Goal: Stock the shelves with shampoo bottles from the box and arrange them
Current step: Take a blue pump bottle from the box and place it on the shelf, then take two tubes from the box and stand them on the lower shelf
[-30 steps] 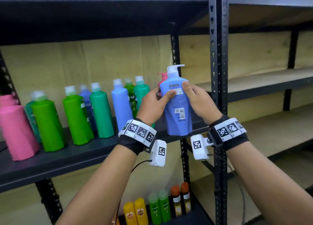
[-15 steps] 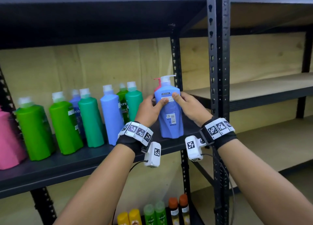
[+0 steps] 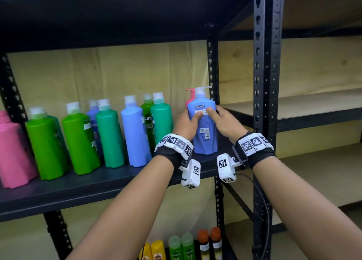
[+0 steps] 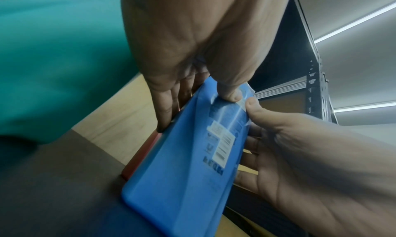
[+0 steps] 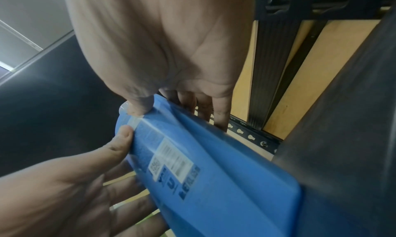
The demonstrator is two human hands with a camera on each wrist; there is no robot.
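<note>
A blue pump bottle (image 3: pixel 203 130) stands upright at the right end of the dark shelf (image 3: pixel 78 189), its back label facing me. My left hand (image 3: pixel 186 122) grips its left side and my right hand (image 3: pixel 223 120) grips its right side, both thumbs on the label. The left wrist view shows the blue bottle (image 4: pixel 188 164) held between my left hand (image 4: pixel 193 91) and my right hand (image 4: pixel 300 156). In the right wrist view the blue bottle (image 5: pixel 203 164) is pinched by my right hand (image 5: pixel 171 105). A pink pump bottle (image 3: pixel 190 99) stands right behind it.
A row of green (image 3: pixel 78 142), teal (image 3: pixel 109 134) and blue (image 3: pixel 135 132) bottles fills the shelf to the left, with a large pink bottle (image 3: pixel 11 154) at the far left. Black uprights (image 3: pixel 264 103) stand right of my hands. Small bottles (image 3: pixel 186 246) sit on the shelf below.
Both hands have carried the blue bottle from in front of the shelf edge back onto the shelf, where it now stands before the pink pump bottle.
</note>
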